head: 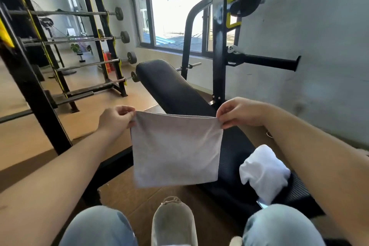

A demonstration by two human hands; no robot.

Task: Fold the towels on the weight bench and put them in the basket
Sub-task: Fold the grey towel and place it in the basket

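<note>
**Over the bench's near end: one towel in hand, one waiting, no basket in sight**

Above the near end of the black weight bench (171, 86) a grey towel (175, 150) hangs in the air, stretched flat between both hands. The left hand (116, 119) pinches its upper left corner between thumb and curled fingers, and the right hand (239, 113) pinches the upper right corner the same way. The cloth falls as a tidy rectangle, its lower edge free and touching nothing. Along the top edge a second layer seems to show just behind the front one. This suggests it has been doubled once, though I cannot be sure.

A white towel (263, 171) lies bunched and unfolded on the bench pad to the right, partly under the right forearm and well apart from the grey one. No other towels can be seen on the pad.

As a judgement, the task is at an early to middle stage. The grey towel is mid-fold and probably needs at least one more fold before it is compact. The white towel has not been started. Neither is in the basket, which does not appear anywhere in this view, so I cannot tell where it stands or whether it holds any finished towels.

Below the towel are the person's knees in light jeans and a pale shoe (173, 219) on the wooden floor. A barbell rack (111, 46) stands to the left, and a window (175, 16) lies beyond the bench.
</note>
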